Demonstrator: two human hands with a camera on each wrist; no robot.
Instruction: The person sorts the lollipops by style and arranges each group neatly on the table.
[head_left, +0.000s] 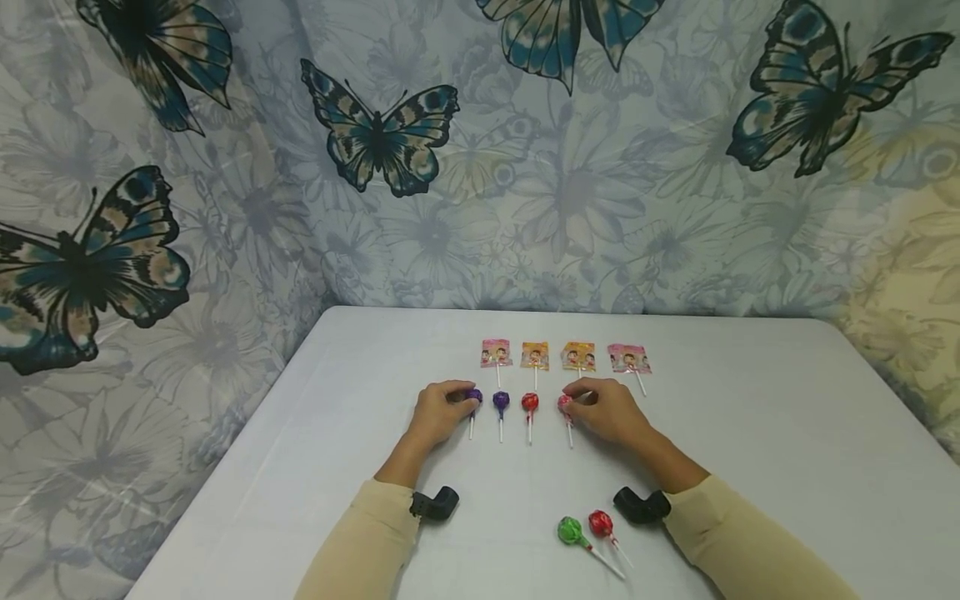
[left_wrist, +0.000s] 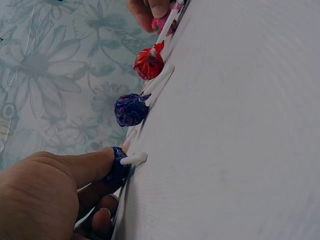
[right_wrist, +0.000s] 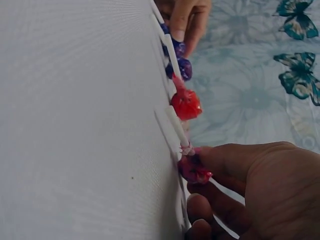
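Observation:
My left hand (head_left: 438,414) pinches the wrapped head of a purple lollipop (left_wrist: 118,169) between thumb and fingers, its white stick pointing toward me. On the other end of the same row, my right hand (head_left: 613,412) pinches a pink lollipop (right_wrist: 194,171) by its head. Between the hands lie a second purple lollipop (head_left: 501,401) and a red lollipop (head_left: 530,402), sticks also toward me. Both hands stay low at the white table (head_left: 315,467). The fingers partly cover the two held heads in the head view.
Behind the row lie flat-wrapped lollipops: a pink one (head_left: 496,353), two yellow-orange ones including this packet (head_left: 535,356), and another pink one (head_left: 630,358). Nearer me, by the right forearm, are a green lollipop (head_left: 570,531) and a red lollipop (head_left: 601,523). Butterfly-patterned cloth (head_left: 450,250) hangs behind the table.

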